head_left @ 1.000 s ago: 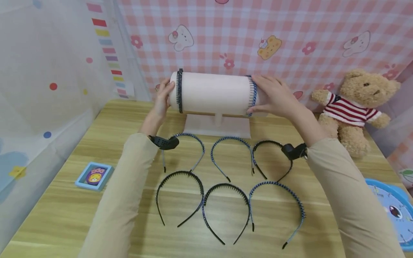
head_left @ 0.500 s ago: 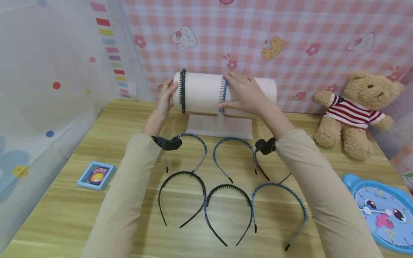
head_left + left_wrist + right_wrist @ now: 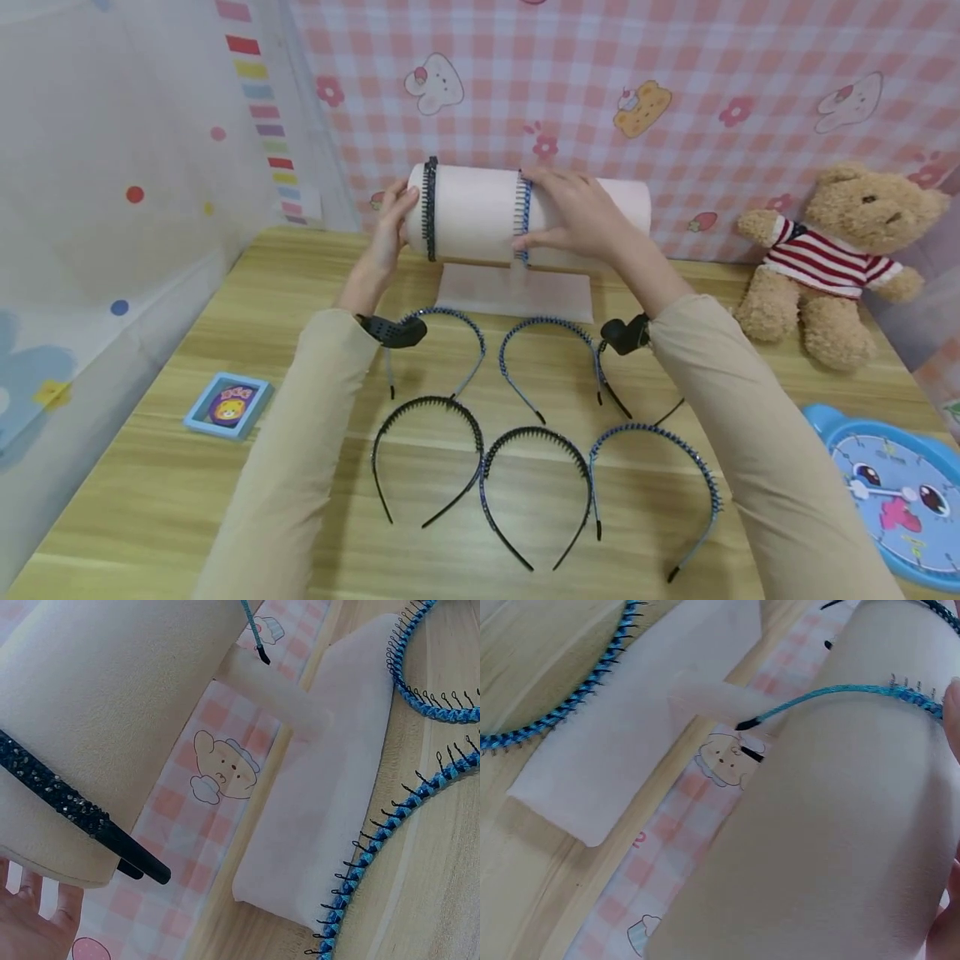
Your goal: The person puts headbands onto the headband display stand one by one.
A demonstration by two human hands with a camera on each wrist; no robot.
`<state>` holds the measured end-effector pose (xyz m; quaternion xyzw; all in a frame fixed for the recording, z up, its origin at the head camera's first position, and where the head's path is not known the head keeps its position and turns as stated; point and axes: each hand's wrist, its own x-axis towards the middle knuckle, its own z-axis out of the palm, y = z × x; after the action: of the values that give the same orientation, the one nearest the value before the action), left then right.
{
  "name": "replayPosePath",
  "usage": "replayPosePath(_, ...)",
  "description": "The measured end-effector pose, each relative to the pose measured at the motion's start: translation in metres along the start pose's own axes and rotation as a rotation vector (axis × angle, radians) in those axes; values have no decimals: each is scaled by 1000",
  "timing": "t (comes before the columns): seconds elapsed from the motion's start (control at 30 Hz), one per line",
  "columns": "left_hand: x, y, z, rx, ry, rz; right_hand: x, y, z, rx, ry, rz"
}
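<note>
Taking the pale display roll (image 3: 480, 215) as the marker: the left hand (image 3: 390, 227) rests open-fingered against its left end, just beside the black headband (image 3: 429, 208) seated there. Near the roll's middle sits the blue headband (image 3: 522, 215), with the right hand (image 3: 577, 215) pinching it, thumb below. It looks light, springy and thin, its teeth apt to snag, so hold the arch, not the tips. Two bands sit on the roll; six lie on the table (image 3: 150, 483) in front of it.
</note>
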<state>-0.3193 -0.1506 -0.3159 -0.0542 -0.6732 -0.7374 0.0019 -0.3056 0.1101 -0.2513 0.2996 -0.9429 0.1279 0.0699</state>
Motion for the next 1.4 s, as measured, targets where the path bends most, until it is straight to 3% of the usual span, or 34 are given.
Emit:
replayPosePath(0.37, 0, 0, -1, 17, 1, -4, 14, -2, -10, 27, -64, 63)
replayPosePath(0.63, -1, 1, -2, 5, 25, -11, 24, -24, -8, -43, -121, 58)
replayPosePath(1.1, -4, -4, 4, 20, -3, 2, 34, -54, 22, -72, -20, -45)
replayPosePath(1.4, -2, -2, 2, 27, -3, 1, 36, -52, 30, -106, 59, -66)
